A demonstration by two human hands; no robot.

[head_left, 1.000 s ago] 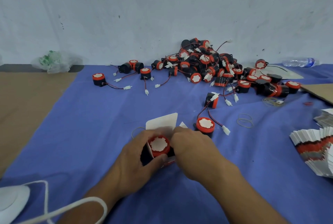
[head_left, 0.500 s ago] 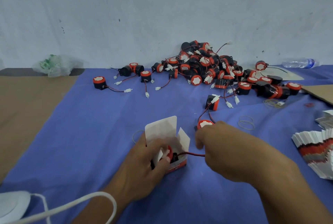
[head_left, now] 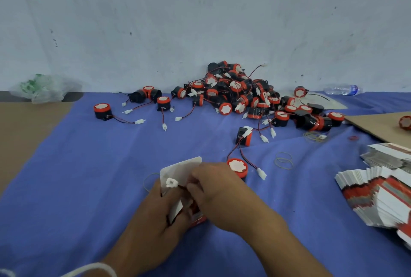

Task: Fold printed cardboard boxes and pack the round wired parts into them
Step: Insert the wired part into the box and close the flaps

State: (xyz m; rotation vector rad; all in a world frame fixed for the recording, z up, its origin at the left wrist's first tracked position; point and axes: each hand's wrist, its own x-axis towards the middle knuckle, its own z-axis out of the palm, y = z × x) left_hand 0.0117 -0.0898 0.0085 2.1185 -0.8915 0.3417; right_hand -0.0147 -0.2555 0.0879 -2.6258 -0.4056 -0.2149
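Two-handed tucking near bench's front edge: left hand (head_left: 155, 216) fingers clamped round red-and-white printed cardboard box (head_left: 181, 171), steadying it; right hand (head_left: 220, 192) fingers pinching wire (head_left: 182, 187) by white plastic plug (head_left: 171, 182), feeding it inside; round part presumably hidden within.

Backdrop is a plain whitish wall (head_left: 200, 20) filling the top half of the frame, pretty scuffed, with dark specks and smudges all over. A blue cloth (head_left: 77, 176) covers most of the surface, a bit wrinkled on the right. Bare brown surface (head_left: 26, 134) shows at the left edge. Light is soft and even. A crumpled plastic bag (head_left: 44, 88) sits against the wall at left, and a water bottle (head_left: 342, 89) lies far right.
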